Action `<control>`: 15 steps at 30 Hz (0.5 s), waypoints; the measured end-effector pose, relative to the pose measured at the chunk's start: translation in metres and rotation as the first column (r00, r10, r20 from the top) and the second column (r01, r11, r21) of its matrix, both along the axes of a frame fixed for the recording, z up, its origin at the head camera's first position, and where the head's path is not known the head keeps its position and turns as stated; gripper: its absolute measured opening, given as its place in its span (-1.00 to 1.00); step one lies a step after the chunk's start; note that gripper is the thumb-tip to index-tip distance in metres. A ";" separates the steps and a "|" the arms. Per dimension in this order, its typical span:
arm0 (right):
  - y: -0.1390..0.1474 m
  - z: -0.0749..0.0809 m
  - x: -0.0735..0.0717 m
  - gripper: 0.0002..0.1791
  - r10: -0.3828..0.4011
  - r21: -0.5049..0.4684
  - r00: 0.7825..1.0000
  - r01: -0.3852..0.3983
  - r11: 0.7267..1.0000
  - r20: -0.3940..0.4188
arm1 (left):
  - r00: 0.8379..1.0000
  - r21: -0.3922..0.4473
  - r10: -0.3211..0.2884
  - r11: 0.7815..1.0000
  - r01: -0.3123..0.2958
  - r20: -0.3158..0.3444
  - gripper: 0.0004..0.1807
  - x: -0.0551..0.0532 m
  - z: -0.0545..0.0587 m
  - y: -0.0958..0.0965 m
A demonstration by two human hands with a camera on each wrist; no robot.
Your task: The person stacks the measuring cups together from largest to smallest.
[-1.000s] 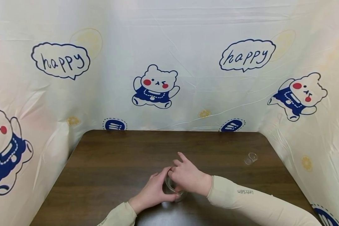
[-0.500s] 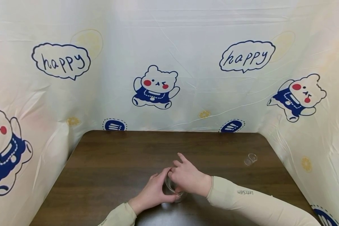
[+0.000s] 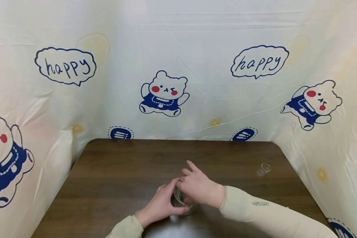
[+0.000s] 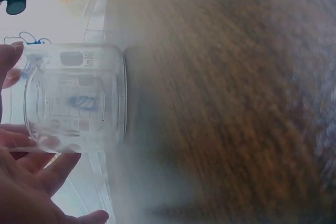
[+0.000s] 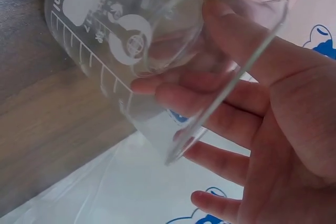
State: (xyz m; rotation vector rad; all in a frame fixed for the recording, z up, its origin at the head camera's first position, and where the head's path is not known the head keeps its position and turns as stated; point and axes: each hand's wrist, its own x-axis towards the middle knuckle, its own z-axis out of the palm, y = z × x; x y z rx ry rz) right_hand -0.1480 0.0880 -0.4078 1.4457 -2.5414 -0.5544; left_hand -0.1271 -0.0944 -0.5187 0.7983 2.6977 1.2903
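My left hand [image 3: 160, 201] grips a large clear glass beaker [image 3: 179, 196] near the table's front, thumb on the near side and fingers round the far side. White graduations and "500ml" are printed on that large beaker in the right wrist view. Inside it is a smaller clear graduated beaker [image 4: 79, 108]. With thumb and first fingers reaching into the large beaker's mouth, my right hand [image 5: 294, 129] pinches the smaller one; its other fingers spread outside the rim. Whether the smaller beaker touches the bottom, I cannot tell.
A small clear glass-like container [image 3: 263, 169] is at the right side of the brown wooden table [image 3: 116, 175]. White cloth [image 3: 214, 66] printed with bears surrounds the table at the back and sides.
Both hands and the beakers hold almost the same pose. The head view has tilted slightly, so the table and cloth appear a little lower.
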 end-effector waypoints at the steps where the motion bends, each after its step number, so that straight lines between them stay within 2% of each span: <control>1: 0.000 0.001 0.000 -0.44 0.003 -0.005 1.000 -0.003 1.000 -0.001 | 1.000 -0.001 0.001 1.000 -0.001 -0.002 0.01 0.000 0.000 0.000; 8: 0.005 0.011 0.002 -0.52 0.010 -0.066 1.000 -0.012 0.998 -0.030 | 1.000 0.002 0.001 1.000 -0.001 -0.006 -0.01 0.001 0.001 0.000; 15: 0.011 0.020 0.005 -0.55 0.027 -0.086 0.998 -0.031 0.996 -0.049 | 1.000 0.001 0.002 1.000 -0.002 -0.005 -0.03 0.001 0.001 0.000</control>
